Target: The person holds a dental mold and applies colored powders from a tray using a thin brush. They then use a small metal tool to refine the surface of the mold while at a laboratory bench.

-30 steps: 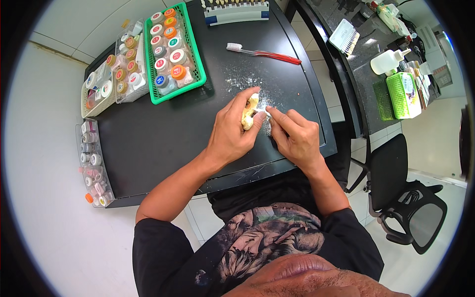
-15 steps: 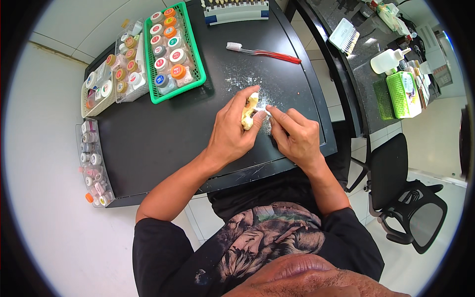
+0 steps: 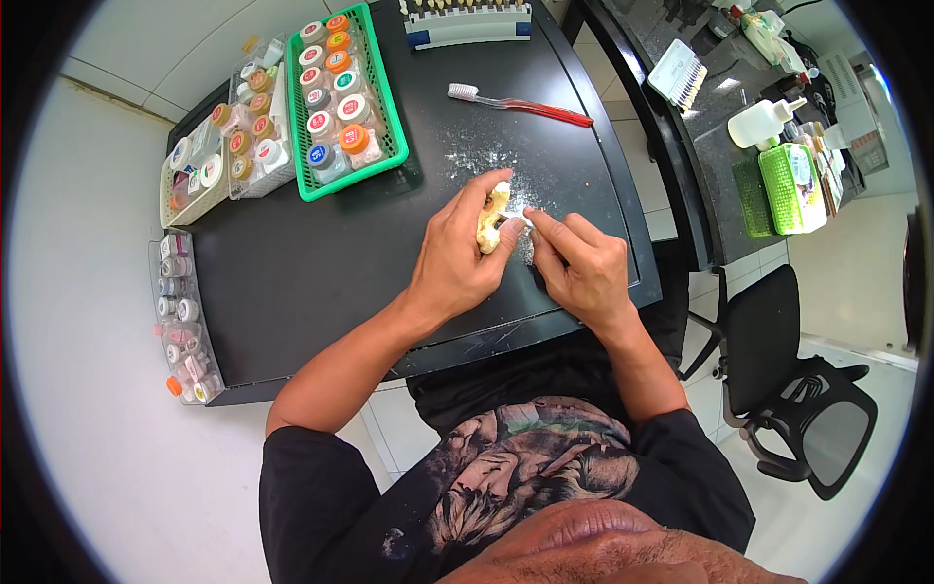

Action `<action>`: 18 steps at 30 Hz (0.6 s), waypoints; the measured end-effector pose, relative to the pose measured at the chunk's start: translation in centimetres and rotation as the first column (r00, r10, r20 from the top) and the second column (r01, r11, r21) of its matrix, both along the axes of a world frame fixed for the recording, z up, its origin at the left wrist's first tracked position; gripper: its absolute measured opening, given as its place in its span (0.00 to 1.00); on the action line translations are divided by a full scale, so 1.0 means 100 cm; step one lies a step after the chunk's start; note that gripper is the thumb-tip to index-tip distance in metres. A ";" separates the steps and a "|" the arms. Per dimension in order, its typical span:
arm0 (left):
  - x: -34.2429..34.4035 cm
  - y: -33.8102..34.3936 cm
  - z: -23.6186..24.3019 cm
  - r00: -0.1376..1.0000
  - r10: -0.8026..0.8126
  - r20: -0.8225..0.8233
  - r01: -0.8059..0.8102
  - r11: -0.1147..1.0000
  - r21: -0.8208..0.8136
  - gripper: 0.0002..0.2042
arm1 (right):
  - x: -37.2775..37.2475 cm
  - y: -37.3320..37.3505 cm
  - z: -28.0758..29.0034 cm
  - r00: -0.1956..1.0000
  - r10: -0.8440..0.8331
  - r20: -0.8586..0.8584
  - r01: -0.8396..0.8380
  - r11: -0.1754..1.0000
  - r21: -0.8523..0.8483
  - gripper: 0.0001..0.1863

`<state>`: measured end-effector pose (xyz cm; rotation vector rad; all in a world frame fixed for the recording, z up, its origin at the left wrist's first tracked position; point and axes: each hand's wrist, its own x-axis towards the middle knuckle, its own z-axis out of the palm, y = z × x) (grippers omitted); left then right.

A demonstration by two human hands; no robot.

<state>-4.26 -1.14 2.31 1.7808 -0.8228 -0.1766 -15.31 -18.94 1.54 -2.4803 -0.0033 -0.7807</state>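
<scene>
Near the right half of the black desk [image 3: 321, 282], my left hand [image 3: 449, 245] is closed around a pale yellow dental cast [image 3: 489, 232], curved like an arch. Its index finger reaches over the far end and the thumb presses the near end. My right hand [image 3: 592, 271] is closed beside it, thumb and index finger pinching a small white piece [image 3: 520, 218] against the cast's right side. That piece is mostly hidden by fingers, so its kind cannot be made out. White powder [image 3: 486, 156] lies scattered on the desk beyond and under both hands.
A red-handled toothbrush [image 3: 535, 108] lies beyond the hands. At the far left, a green basket [image 3: 397, 146] and clear trays [image 3: 216, 375] hold capped jars. A tooth shade guide [image 3: 467, 31] stands at the back. Rightward are a squeeze bottle [image 3: 757, 127] and an office chair [image 3: 764, 341].
</scene>
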 end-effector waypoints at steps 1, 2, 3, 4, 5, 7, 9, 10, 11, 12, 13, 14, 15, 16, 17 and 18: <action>0.000 0.000 0.001 1.000 0.000 0.000 0.000 1.000 0.001 0.24 | 0.000 0.000 0.000 1.000 -0.001 -0.003 0.001 1.000 -0.003 0.16; 0.000 0.000 0.001 1.000 -0.002 -0.011 0.003 1.000 0.004 0.23 | 0.000 0.000 -0.001 1.000 -0.001 -0.002 0.001 1.000 -0.002 0.16; 0.000 0.000 0.002 1.000 -0.005 -0.022 0.005 1.000 0.008 0.23 | 0.000 -0.001 -0.003 1.000 -0.004 0.002 0.004 1.000 -0.010 0.16; 0.000 0.000 0.002 1.000 -0.006 -0.022 0.006 1.000 0.008 0.23 | 0.000 -0.001 -0.003 1.000 -0.009 0.007 0.009 1.000 -0.018 0.16; 0.000 -0.001 0.001 1.000 0.000 -0.010 0.000 1.000 0.014 0.22 | 0.000 -0.001 -0.003 1.000 -0.009 0.007 0.010 1.000 -0.018 0.16; 0.000 -0.001 0.001 1.000 0.006 0.003 -0.006 1.000 0.020 0.22 | 0.000 0.000 -0.003 1.000 -0.014 0.020 0.014 1.000 -0.016 0.16; 0.000 -0.001 0.001 1.000 0.006 -0.008 -0.006 1.000 0.023 0.22 | 0.001 0.000 -0.003 1.000 -0.020 0.024 0.020 1.000 -0.024 0.16; 0.000 -0.001 0.001 1.000 0.005 -0.008 -0.005 1.000 0.024 0.22 | 0.001 0.001 -0.003 0.999 -0.025 0.028 0.026 0.999 -0.032 0.17; -0.001 -0.001 0.002 1.000 0.010 -0.012 -0.010 1.000 0.029 0.22 | 0.001 0.000 -0.003 0.999 -0.026 0.028 0.027 0.999 -0.032 0.17; -0.001 -0.002 0.002 1.000 0.016 -0.015 -0.015 0.999 0.035 0.22 | 0.000 0.000 -0.003 0.999 -0.025 0.028 0.026 0.999 -0.030 0.17; -0.001 -0.002 0.001 1.000 0.015 -0.015 -0.015 0.999 0.035 0.22 | 0.000 0.000 -0.003 0.999 -0.023 0.027 0.024 0.999 -0.028 0.16; -0.001 -0.002 -0.001 0.999 0.022 0.023 -0.022 1.000 0.014 0.23 | 0.000 0.000 -0.002 0.999 -0.024 0.027 0.025 0.999 -0.028 0.16; -0.001 -0.002 -0.002 0.998 0.030 0.061 -0.029 1.000 -0.006 0.23 | 0.000 0.000 -0.001 1.000 -0.014 0.026 0.015 1.000 -0.026 0.16; -0.002 -0.002 -0.002 0.998 0.029 0.061 -0.029 1.000 -0.006 0.23 | 0.000 -0.001 0.000 1.000 -0.004 0.025 0.004 1.000 -0.023 0.16; -0.002 -0.001 -0.001 0.999 0.024 0.049 -0.024 1.000 0.002 0.23 | 0.000 -0.001 0.000 1.000 -0.004 0.024 0.004 1.000 -0.022 0.16; -0.002 -0.001 0.000 0.999 0.019 0.037 -0.020 1.000 0.009 0.24 | 0.000 -0.001 0.000 1.000 -0.004 0.019 0.004 1.000 -0.022 0.16</action>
